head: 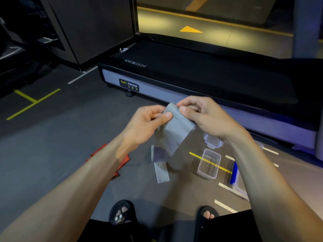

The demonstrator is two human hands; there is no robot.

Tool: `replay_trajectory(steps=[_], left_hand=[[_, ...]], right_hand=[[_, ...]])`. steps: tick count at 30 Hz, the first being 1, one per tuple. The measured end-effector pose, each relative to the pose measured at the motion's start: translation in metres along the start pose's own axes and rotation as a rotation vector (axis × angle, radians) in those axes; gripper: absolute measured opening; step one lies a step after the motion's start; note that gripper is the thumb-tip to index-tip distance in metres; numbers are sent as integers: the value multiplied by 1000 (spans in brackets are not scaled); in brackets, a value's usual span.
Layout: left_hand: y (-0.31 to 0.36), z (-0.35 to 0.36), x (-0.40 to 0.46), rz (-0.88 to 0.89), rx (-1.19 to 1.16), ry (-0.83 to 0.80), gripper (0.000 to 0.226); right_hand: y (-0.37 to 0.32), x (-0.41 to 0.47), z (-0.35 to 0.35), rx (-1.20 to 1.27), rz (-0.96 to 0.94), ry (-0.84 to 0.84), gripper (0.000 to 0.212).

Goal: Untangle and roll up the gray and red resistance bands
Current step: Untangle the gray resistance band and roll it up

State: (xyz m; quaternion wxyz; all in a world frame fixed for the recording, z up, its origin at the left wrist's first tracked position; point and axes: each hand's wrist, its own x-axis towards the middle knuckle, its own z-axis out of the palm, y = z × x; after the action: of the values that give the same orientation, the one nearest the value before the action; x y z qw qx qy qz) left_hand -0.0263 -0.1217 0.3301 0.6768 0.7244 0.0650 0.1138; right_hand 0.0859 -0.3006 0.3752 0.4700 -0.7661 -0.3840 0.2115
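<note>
The left hand and right hand each pinch the top edge of the gray band between thumb and fingers, its lower end trailing onto the floor. The red band lies on the floor, mostly hidden under the left forearm. A clear container stands nearby, and its lid is partly covered by the right wrist.

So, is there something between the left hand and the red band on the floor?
Nothing solid lies between them, but the left hand is busy: with the right hand it pinches the gray band. The red band lies below, partly hidden by the left forearm.
</note>
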Motion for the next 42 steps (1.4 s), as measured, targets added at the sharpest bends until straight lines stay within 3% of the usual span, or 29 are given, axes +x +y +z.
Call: replay_trajectory(steps=[7, 13, 16, 26, 31, 37, 40, 42], left_hand=[[-3, 2, 1, -8, 13, 19, 19], [-10, 3, 2, -11, -34, -12, 22], [-12, 4, 2, -9, -35, -19, 24], [-12, 5, 4, -17, -74, -46, 21], [-12, 4, 4, -16, -51, 9, 15], [-6, 6, 3, 21, -60, 6, 14], [-5, 4, 3, 51, -76, -10, 19], [-9, 4, 3, 45, -35, -30, 34]], right_hand=[[-1, -1, 1, 9, 40, -8, 27], [1, 2, 0, 4, -10, 107, 18], [0, 2, -1, 44, -6, 104, 8], [2, 1, 0, 85, 45, 54, 8], [5, 0, 2, 2, 28, -4, 17], [7, 4, 5, -66, -58, 91, 27], [2, 4, 4, -45, -109, 131, 26], [-2, 4, 3, -47, -138, 135, 25]])
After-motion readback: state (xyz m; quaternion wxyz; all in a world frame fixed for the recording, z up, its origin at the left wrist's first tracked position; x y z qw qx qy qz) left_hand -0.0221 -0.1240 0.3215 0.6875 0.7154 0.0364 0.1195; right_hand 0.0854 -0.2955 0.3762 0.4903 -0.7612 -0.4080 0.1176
